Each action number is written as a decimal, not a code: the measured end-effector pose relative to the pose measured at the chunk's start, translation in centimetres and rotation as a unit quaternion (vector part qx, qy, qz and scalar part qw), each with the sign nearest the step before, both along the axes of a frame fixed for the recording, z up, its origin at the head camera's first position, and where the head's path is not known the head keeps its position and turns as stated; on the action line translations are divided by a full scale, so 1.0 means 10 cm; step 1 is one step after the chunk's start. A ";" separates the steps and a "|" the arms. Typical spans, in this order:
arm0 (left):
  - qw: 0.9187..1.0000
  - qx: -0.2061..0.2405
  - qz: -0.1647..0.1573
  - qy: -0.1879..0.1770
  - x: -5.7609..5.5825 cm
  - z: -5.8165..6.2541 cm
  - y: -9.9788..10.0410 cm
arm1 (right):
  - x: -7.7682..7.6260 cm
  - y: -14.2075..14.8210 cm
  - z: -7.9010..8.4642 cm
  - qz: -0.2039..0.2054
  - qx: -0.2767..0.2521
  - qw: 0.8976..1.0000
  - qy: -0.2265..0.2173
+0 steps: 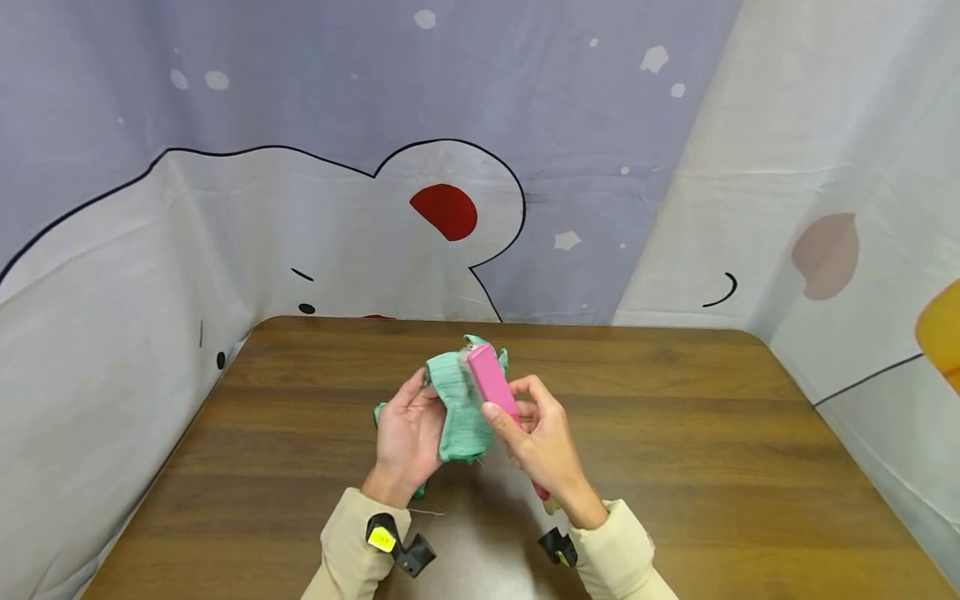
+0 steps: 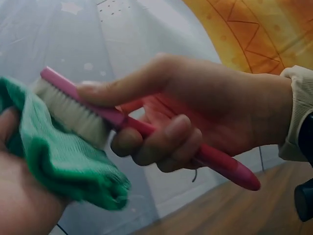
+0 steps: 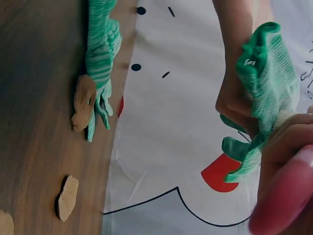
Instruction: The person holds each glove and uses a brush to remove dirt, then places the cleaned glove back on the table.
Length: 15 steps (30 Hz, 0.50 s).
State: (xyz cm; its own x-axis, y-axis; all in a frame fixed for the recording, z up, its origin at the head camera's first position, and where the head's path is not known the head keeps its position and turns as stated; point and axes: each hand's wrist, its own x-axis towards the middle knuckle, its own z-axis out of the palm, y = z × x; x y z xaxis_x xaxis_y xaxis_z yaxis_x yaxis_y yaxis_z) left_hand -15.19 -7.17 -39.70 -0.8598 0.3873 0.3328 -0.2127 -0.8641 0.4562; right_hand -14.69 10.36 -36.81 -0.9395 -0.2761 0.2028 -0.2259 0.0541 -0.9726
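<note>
My right hand (image 1: 542, 437) grips a pink brush (image 1: 492, 382) by its handle, with the thumb along the back of the head. Pale bristles (image 2: 73, 110) press against a green knit glove (image 1: 463, 412). The glove is held up above the table by my left hand (image 1: 408, 429), whose palm faces up with fingers partly hidden behind the fabric. In the right wrist view, limp glove fingers hang below that hand. A second green striped glove (image 3: 100, 58) lies on the table, mostly hidden in the head view.
On the wooden table (image 1: 712, 450), a brown, rough-surfaced piece (image 3: 84, 103) lies against the second glove, and a flat tan piece (image 3: 67, 198) lies apart from it. A printed curtain (image 1: 600, 167) stands behind the table and along its sides.
</note>
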 end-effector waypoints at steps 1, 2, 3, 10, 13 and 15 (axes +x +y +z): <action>1.000 0.013 -0.009 0.009 -0.01 -0.01 0.01 | 0.00 0.00 0.00 0.009 -0.010 1.000 0.002; 0.999 0.024 -0.016 0.017 -0.01 -0.02 0.02 | -0.01 0.00 -0.01 0.017 -0.019 1.000 0.004; 0.999 0.032 -0.024 0.028 -0.02 -0.03 0.04 | -0.01 0.00 0.00 0.023 -0.027 0.999 0.007; 0.999 -0.007 0.044 -0.001 0.01 -0.03 0.11 | 0.02 -0.01 0.01 0.041 -0.038 0.998 0.010; 0.992 -0.045 0.112 -0.023 0.03 -0.02 0.15 | 0.03 -0.02 0.01 0.033 -0.040 0.999 0.006; 0.989 -0.053 0.133 -0.037 0.03 -0.01 0.17 | 0.03 -0.02 0.01 0.024 -0.042 0.999 0.004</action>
